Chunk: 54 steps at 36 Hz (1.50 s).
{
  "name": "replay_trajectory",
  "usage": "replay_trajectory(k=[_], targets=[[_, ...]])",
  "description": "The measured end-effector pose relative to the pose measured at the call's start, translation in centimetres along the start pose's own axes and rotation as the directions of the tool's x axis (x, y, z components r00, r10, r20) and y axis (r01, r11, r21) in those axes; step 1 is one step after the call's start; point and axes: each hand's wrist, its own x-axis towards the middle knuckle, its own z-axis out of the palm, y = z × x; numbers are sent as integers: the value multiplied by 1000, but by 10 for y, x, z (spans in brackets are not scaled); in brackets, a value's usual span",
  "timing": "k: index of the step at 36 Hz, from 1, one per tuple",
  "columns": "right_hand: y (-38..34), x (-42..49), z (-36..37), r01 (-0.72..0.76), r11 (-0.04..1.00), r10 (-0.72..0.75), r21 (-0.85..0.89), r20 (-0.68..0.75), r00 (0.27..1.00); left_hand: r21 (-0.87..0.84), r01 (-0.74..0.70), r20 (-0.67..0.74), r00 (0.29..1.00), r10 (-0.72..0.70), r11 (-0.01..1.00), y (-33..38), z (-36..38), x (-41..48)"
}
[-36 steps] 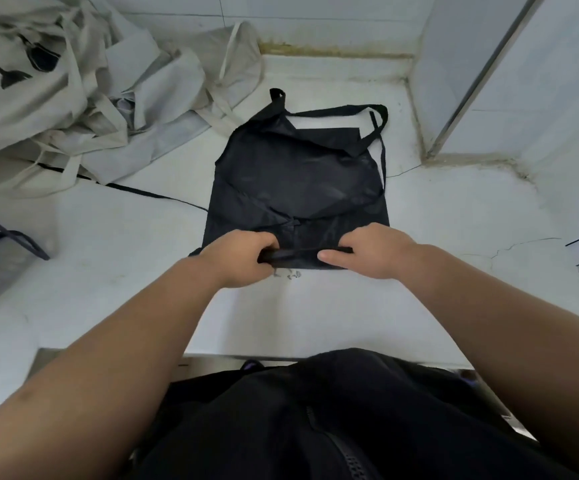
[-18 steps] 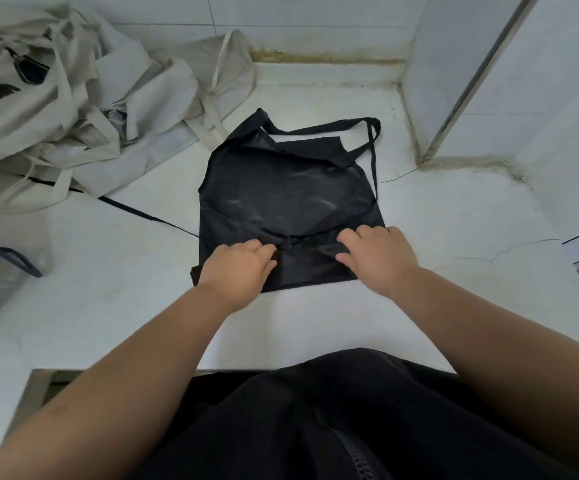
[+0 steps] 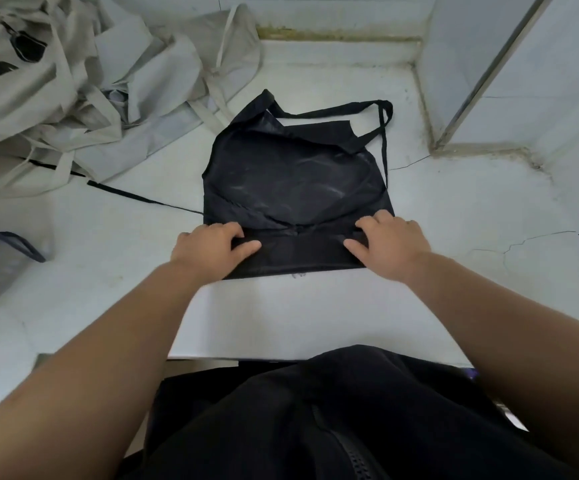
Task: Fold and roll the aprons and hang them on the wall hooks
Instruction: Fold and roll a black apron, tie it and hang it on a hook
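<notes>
I've got the flat black fabric apron lying on the white worktop, dead centre in my view, with its thin neck strap looped at the far end. The near edge is turned up into a narrow folded band, and both hands are on it: left hand at the left end, right hand at the right end. Each grip is clenched on the fabric, fingers curled over the band, thumb along its front. A thin black tie trails left towards the heap of crumpled beige aprons at the far left.
</notes>
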Motion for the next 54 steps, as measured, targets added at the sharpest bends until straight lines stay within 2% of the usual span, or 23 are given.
replay_trajectory(k=[3,7,10,16,21,24,26,27,29,30,32,34,35,37,38,40,42,43,46,48,50,52,54], targets=[[6,6,-17,-8,997,1,78,93,996,-245,72,71,996,-56,967,-10,-3,6],[15,12,-24,-66,986,44,154,141,989,-546,130,86,991,-98,828,-19,-1,5],[19,14,-17,-73,987,55,144,123,991,-621,143,58,989,-137,770,-24,2,2],[18,14,-3,-72,991,73,116,2,997,-468,148,-228,932,-281,871,-15,27,-4],[24,15,-2,-109,970,115,219,-17,993,-435,158,-231,932,-280,886,-12,32,0],[21,19,-4,-120,977,123,174,-11,992,-374,147,-263,930,-257,915,-11,32,-4],[17,17,-2,-127,987,131,100,-34,991,-206,122,-357,915,-191,971,-9,34,-7],[15,15,-1,-132,990,135,48,-54,989,-112,66,-424,899,-108,991,-6,36,-9],[9,12,-1,-138,988,130,-64,-113,985,-2,-151,-517,846,128,988,7,39,-11],[5,11,0,-117,988,101,-100,-150,984,38,-286,-498,825,266,957,16,41,-13],[-4,9,5,16,995,-38,-100,-225,974,60,-436,-236,868,437,898,37,46,-22],[-14,5,11,175,984,-175,-12,-175,969,85,-381,-45,922,385,921,46,56,-31],[-18,2,15,214,977,-210,26,-104,972,82,-354,-20,934,357,932,46,60,-33],[-18,1,22,219,974,-220,53,23,975,62,-359,-31,932,362,931,43,62,-33],[-17,1,23,216,975,-218,54,34,975,27,-368,-45,929,369,930,42,60,-31],[-15,2,24,209,972,-210,109,-7,978,-136,-333,-150,938,313,933,39,52,-28],[-12,3,22,151,962,-137,229,-77,988,-309,-242,-291,945,150,920,29,50,-23],[-10,4,21,133,956,-108,262,-107,988,-317,-210,-345,934,93,925,24,48,-21],[-10,7,19,126,961,-92,244,-147,985,-217,-179,-414,907,76,960,14,44,-16],[-13,10,13,92,968,-61,235,-135,989,-115,-201,-422,897,136,973,12,43,-13],[-15,16,9,77,988,-60,135,-126,990,21,-229,-424,879,216,973,12,43,-9],[-14,20,6,63,998,-62,7,-99,993,101,-273,-349,891,291,957,12,40,-6],[-10,23,4,20,998,-24,-55,-71,997,132,-274,-225,928,298,953,6,37,-3]])
